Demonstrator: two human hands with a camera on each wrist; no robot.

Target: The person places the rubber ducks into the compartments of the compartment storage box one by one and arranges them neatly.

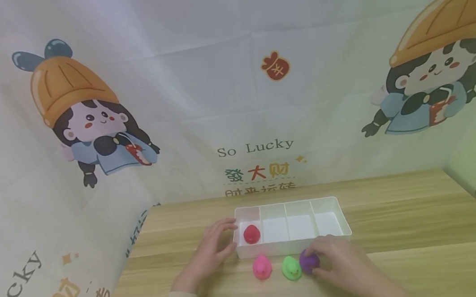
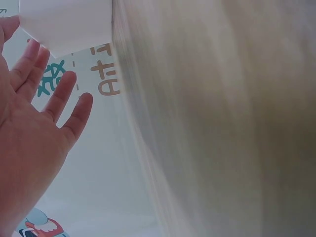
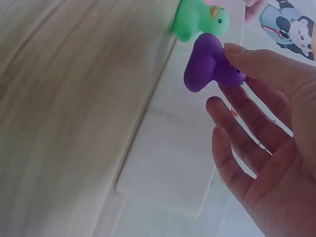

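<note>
My right hand (image 1: 338,255) pinches a purple rubber duck (image 3: 207,64) between thumb and fingertips, in front of the white divided tray (image 1: 293,248). Just left of it in the head view stands a green rubber duck (image 1: 291,267), and further left a pink rubber duck (image 1: 262,267). A red rubber duck (image 1: 251,234) sits in the tray's leftmost compartment. At the tray's left end is my left hand (image 1: 215,246), its fingers spread and loosely bent, fingertips right at the wall. The left wrist view shows that hand's palm (image 2: 29,128) beside the tray's corner.
The tray stands on a wood-grain table (image 1: 403,220), its other three compartments showing bare white floors. Behind the table hangs a pale cloth (image 1: 202,87) printed with cartoon figures and lettering; it also runs along both sides.
</note>
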